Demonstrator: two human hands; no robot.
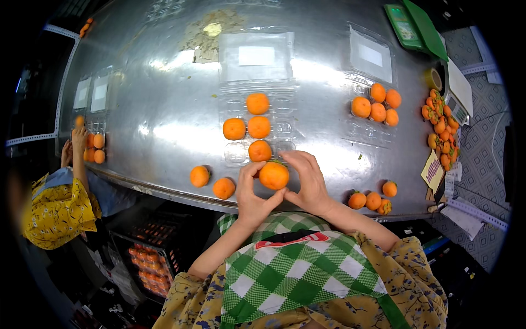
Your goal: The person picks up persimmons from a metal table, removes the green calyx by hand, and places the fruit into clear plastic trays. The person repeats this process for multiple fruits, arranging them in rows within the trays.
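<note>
My left hand (254,195) and my right hand (306,183) are cupped around a persimmon (274,175) near the table's front edge. My left fingers touch its side; my right thumb is by its lower edge, and whether the right fingers press on it I cannot tell. Just beyond lies an open clear plastic clamshell tray (284,126) with several persimmons (259,127) in its middle and left cups; cups on the right hold none. Its lid (256,55), bearing a white label, lies folded back. Two loose persimmons (199,176) rest left of my hands.
At right are another clamshell with persimmons (377,112), loose persimmons (373,200), a persimmon heap (441,127), a tape roll (433,79), a scale (458,90) and a green container (411,31). A co-worker (61,205) handles persimmons at far left. Below stands a black crate (164,263).
</note>
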